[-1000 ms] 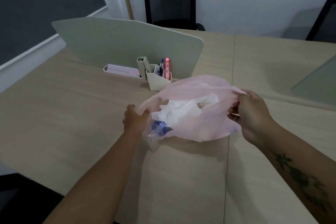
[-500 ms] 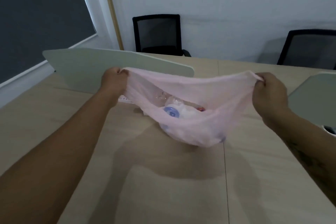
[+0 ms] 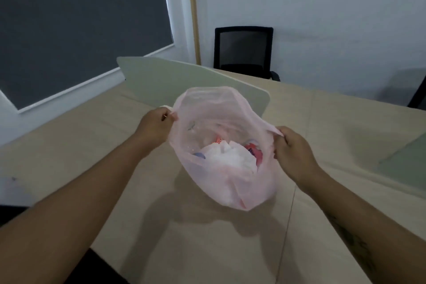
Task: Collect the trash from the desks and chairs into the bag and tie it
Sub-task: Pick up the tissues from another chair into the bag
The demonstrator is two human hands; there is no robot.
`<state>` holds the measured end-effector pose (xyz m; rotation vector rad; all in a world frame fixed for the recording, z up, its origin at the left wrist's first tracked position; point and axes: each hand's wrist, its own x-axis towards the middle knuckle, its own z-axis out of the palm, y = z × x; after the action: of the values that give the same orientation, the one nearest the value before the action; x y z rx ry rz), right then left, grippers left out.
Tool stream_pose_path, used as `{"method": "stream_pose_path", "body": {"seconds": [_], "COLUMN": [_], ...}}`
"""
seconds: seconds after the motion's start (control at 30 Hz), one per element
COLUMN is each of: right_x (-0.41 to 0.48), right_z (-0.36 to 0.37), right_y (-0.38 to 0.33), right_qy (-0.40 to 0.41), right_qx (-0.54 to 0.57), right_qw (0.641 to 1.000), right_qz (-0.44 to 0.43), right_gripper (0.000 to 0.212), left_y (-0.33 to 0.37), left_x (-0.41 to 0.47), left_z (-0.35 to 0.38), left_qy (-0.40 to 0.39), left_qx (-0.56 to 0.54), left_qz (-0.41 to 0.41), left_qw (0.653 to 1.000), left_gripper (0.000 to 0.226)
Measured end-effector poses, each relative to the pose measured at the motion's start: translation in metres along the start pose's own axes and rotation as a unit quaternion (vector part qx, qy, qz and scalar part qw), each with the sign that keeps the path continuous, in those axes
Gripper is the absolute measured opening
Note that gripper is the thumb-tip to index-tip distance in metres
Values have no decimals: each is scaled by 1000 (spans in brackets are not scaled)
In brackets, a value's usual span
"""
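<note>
A thin pink plastic bag (image 3: 239, 189) hangs open above the wooden desk (image 3: 207, 249), its mouth facing me. Inside lie crumpled white paper (image 3: 228, 157), a blue bottle cap (image 3: 199, 155) and a red wrapper (image 3: 252, 148). My left hand (image 3: 155, 125) pinches the left side of the bag's rim. My right hand (image 3: 291, 151) grips the right side of the rim. The bag's bottom is lifted just above the desk top.
A pale green desk divider (image 3: 161, 83) stands behind the bag. A second divider (image 3: 408, 159) lies at the right edge. A black mesh chair (image 3: 243, 49) stands by the far wall, another chair (image 3: 418, 97) at the far right. A dark window blind (image 3: 80, 18) fills the left.
The bag went from lying on the desk to being stretched wide, then brought up with its mouth open toward me. My hands moved closer together. The pen holder is now hidden.
</note>
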<state>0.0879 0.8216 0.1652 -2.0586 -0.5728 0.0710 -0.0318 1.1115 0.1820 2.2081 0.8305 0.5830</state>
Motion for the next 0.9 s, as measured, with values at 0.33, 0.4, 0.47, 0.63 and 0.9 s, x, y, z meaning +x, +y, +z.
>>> {"method": "stream_pose_path", "body": {"seconds": [0.33,0.4,0.47,0.63,0.9], "right_x": [-74,-93,-106,-134,-153], "right_z": [118,145,174,234,296], "right_y": [23,35,52,96,68], "right_qy": [-149,-173,-233,-372,-336], "right_qx": [-71,-196,-279,-389,-389], "right_qw": [978,938,892,789,819], "right_qz": [-126,-229,-267,-296,-255], "right_gripper": [35,38,39,44,57], "left_y": [-91,-94,-94,-111,-179], "left_x": [-217,-256,-279,-288,-309], "left_z": [-86,-101,-108,-119,-183], "left_qy": [-247,-277,-281,-246,-90], "left_qx": [301,350,423,487,516], "left_qz": [-260,-283,-280,-288,-279], "left_qw": [884,849,815,787,805], "left_gripper": [81,83,82,79,59]}}
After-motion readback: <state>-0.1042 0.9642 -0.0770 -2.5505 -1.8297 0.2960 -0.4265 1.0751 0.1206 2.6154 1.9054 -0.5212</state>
